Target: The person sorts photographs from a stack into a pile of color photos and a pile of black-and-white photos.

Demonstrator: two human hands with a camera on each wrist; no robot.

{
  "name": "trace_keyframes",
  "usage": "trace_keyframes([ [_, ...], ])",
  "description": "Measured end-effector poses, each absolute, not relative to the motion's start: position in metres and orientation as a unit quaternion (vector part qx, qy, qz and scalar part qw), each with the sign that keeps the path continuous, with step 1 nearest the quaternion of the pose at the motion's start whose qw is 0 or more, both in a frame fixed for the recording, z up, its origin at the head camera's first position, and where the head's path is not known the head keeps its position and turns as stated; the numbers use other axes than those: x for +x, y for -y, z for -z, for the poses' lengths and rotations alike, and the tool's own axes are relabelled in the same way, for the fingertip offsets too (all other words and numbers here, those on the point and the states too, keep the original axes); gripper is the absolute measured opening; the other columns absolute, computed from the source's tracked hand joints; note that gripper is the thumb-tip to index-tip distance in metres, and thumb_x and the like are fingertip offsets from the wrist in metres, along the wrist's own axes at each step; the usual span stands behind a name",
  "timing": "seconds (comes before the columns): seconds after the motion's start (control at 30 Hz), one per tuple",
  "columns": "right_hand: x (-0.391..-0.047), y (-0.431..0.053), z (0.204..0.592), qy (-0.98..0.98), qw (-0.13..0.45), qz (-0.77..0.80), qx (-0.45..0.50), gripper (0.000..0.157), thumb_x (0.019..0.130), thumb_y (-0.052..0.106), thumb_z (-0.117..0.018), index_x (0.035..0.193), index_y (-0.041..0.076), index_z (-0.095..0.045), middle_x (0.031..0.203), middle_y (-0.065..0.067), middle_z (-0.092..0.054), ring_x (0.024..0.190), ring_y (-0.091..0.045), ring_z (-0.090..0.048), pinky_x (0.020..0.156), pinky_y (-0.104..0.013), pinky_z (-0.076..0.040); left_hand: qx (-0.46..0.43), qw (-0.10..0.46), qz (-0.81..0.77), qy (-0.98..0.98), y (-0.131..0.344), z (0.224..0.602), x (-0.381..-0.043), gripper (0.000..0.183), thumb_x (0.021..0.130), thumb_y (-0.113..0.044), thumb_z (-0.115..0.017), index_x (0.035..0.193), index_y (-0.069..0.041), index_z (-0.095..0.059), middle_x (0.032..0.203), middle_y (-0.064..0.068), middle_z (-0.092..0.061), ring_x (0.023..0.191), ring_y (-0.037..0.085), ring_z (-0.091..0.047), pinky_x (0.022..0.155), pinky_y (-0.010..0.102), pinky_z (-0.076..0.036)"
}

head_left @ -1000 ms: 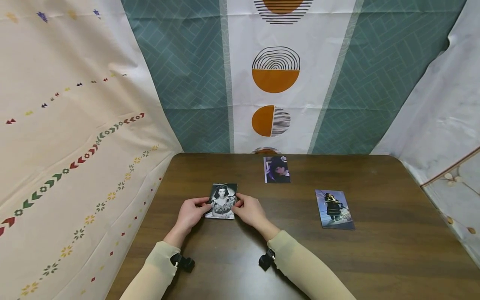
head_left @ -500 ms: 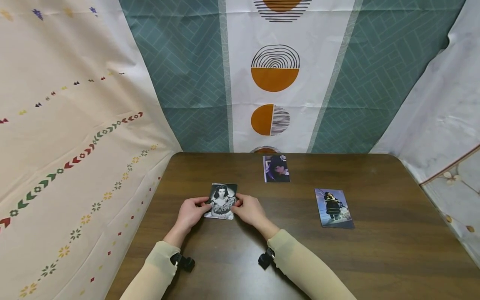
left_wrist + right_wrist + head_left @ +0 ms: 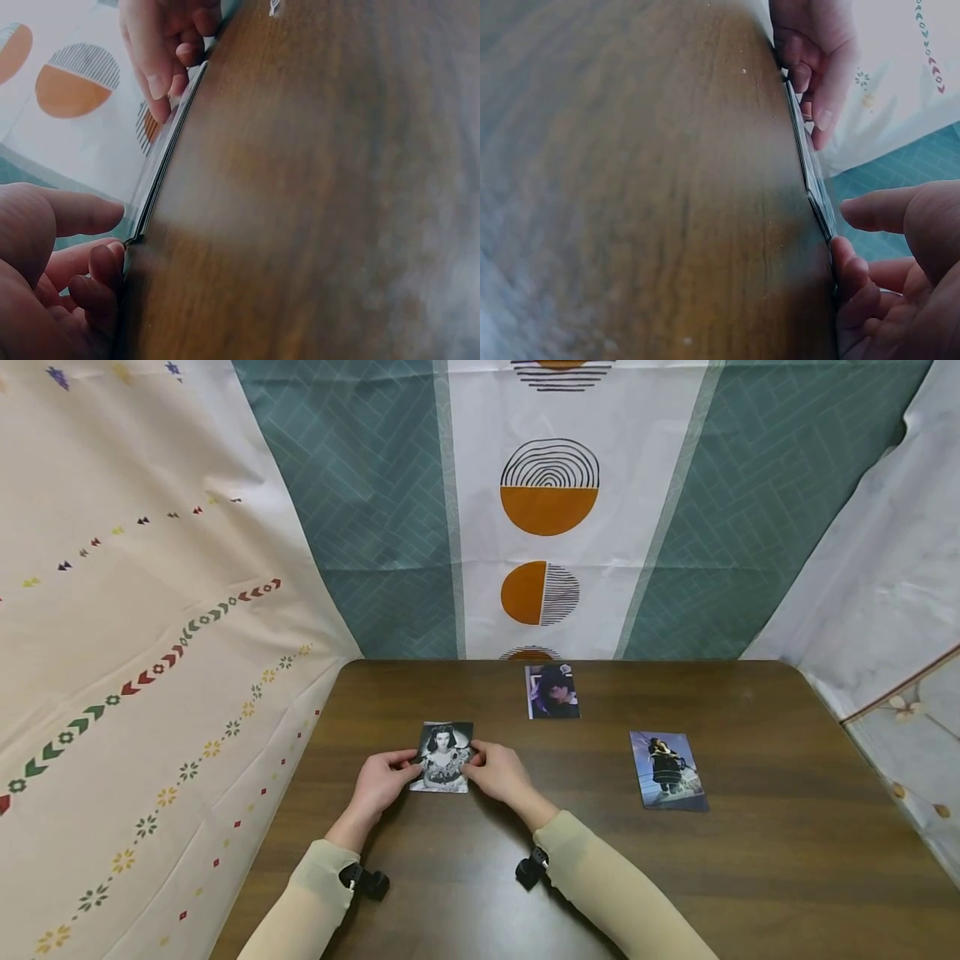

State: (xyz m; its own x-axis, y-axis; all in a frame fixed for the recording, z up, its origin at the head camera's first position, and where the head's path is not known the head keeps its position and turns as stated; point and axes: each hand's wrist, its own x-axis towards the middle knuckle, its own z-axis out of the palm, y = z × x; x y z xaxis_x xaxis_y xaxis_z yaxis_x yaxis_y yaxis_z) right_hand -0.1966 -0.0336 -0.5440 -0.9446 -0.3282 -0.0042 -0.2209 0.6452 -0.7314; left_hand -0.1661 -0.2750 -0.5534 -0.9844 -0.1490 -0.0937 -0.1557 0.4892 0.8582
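Observation:
In the head view, a black-and-white photo print (image 3: 442,758) of a dark-haired figure in a patterned dress lies low over the brown table (image 3: 525,893), left of centre. My left hand (image 3: 381,783) holds its left edge between thumb and fingers. At the opposite edge, my right hand (image 3: 501,772) grips it the same way, thumb on the picture side. Seen edge-on in the left wrist view, the print (image 3: 169,154) shows thin dark layered edges. From the right wrist, the print's edge (image 3: 810,169) runs close over the wood between both hands.
A purple-toned photo (image 3: 552,692) lies near the table's back edge. Another photo (image 3: 667,771), with a figure in dark dress against blue, lies to the right. Patterned cloths hang behind the table (image 3: 547,510) and along the left side (image 3: 172,693).
The head view has tilted slightly, so the background and table sit a little higher in it. Both hands keep their hold on the black-and-white print, nearly still.

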Motion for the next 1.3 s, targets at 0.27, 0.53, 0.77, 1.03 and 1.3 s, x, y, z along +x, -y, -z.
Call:
trace_keyframes([
  [0.27,-0.199,0.031,0.543,-0.904,0.070,0.395,-0.150,0.061,0.094,0.029,-0.078,0.147,0.003,-0.064,0.092,0.011,-0.076,0.097,-0.016,-0.072,0.093,-0.041,-0.055,-0.093,0.010,-0.500,-0.861,0.272,0.549,-0.167,0.036,0.094,-0.015,-0.080,0.127,-0.001,-0.078,0.093,0.006,-0.069,0.088,0.022,-0.058,0.078,0.034,-0.043],
  [0.53,-0.201,0.028,0.544,-0.900,0.077,0.403,-0.148,0.061,0.095,0.029,-0.078,0.148,0.003,-0.063,0.095,0.009,-0.077,0.096,-0.015,-0.070,0.093,-0.041,-0.054,-0.096,0.017,-0.505,-0.857,0.272,0.550,-0.169,0.036,0.095,-0.016,-0.080,0.128,-0.001,-0.078,0.095,0.006,-0.069,0.092,0.024,-0.058,0.080,0.034,-0.044],
  [0.77,-0.204,0.024,0.544,-0.888,0.086,0.423,-0.157,0.064,0.095,0.028,-0.079,0.149,0.000,-0.061,0.096,0.005,-0.076,0.093,-0.016,-0.070,0.096,-0.042,-0.054,-0.095,0.016,-0.525,-0.845,0.273,0.550,-0.170,0.037,0.095,-0.015,-0.081,0.128,0.000,-0.077,0.093,0.005,-0.069,0.084,0.018,-0.058,0.071,0.027,-0.045],
  [1.03,-0.205,0.014,0.546,-0.866,0.103,0.460,-0.168,0.061,0.096,0.024,-0.077,0.149,-0.001,-0.060,0.100,-0.001,-0.078,0.093,-0.016,-0.070,0.093,-0.041,-0.054,-0.100,0.006,-0.553,-0.827,0.272,0.549,-0.172,0.035,0.096,-0.011,-0.079,0.129,0.001,-0.076,0.092,0.006,-0.067,0.073,0.016,-0.057,0.063,0.026,-0.046],
  [1.3,-0.207,-0.003,0.544,-0.853,0.117,0.481,-0.166,0.056,0.098,0.022,-0.075,0.148,-0.001,-0.061,0.104,-0.004,-0.076,0.080,-0.012,-0.063,0.073,-0.031,-0.053,-0.094,0.004,-0.573,-0.814,0.258,0.541,-0.173,0.034,0.099,-0.013,-0.077,0.130,0.001,-0.075,0.096,0.007,-0.066,0.075,0.017,-0.058,0.063,0.025,-0.047],
])
